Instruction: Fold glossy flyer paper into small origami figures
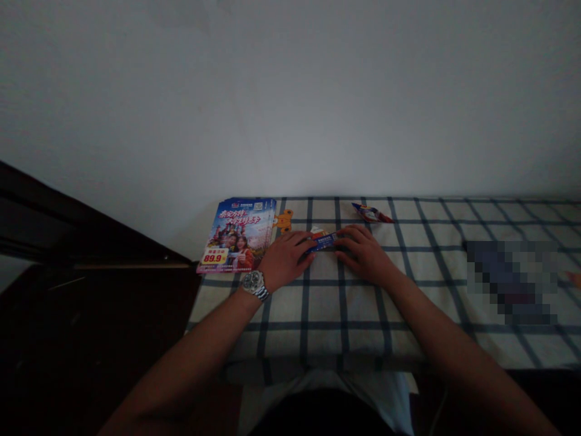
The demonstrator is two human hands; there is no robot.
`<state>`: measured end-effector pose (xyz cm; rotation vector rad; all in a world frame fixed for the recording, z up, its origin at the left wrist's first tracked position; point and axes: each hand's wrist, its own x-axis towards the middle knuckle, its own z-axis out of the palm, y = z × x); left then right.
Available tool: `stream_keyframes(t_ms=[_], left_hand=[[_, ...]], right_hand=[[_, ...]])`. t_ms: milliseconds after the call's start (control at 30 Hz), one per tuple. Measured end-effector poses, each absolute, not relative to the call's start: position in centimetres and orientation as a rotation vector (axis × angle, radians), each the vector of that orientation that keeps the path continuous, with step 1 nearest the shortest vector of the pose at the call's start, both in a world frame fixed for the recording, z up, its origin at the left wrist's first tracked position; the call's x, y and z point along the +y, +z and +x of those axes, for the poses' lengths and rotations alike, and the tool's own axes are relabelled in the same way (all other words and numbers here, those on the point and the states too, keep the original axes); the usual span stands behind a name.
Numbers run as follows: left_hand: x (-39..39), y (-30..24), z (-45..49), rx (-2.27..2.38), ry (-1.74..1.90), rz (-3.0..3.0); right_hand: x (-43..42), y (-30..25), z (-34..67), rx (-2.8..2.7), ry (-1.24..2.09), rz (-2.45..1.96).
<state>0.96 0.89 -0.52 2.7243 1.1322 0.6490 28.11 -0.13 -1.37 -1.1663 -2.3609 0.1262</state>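
Note:
A partly folded blue flyer (pixel 325 241) lies on the checked cloth (pixel 322 309) between my two hands. My left hand (pixel 289 259) wears a metal watch (pixel 255 284) at the wrist, and its fingers grip the flyer's left end. At the opposite end my right hand (pixel 361 251) has its fingertips closed on the paper, its thumb at the near edge. A white and orange-red part of the sheet shows behind the blue strip. Close to my left hand is a stack of flyers (pixel 238 233) with a castle picture and "89.9" on top.
A folded paper piece (pixel 372 214) in blue and red rests near the wall (pixel 318 103). An orange cartoon figure (pixel 284 221) shows beside the stack. A dark item (pixel 508 281), blurred by pixels, lies at the right. The cloth's left edge borders a dark area.

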Motion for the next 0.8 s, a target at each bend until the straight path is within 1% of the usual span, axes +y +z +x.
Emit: stream_keyframes(t_ms=[500, 800], left_hand=[[0.7, -0.7, 1.3, 1.022, 0.654, 2.770], [0.3, -0.4, 1.8, 1.032, 0.643, 2.775]], right_hand=[[-0.1, -1.6, 27.5, -2.359, 0.189, -1.008], [0.1, -2.7, 27.4, -2.341, 0.184, -0.940]])
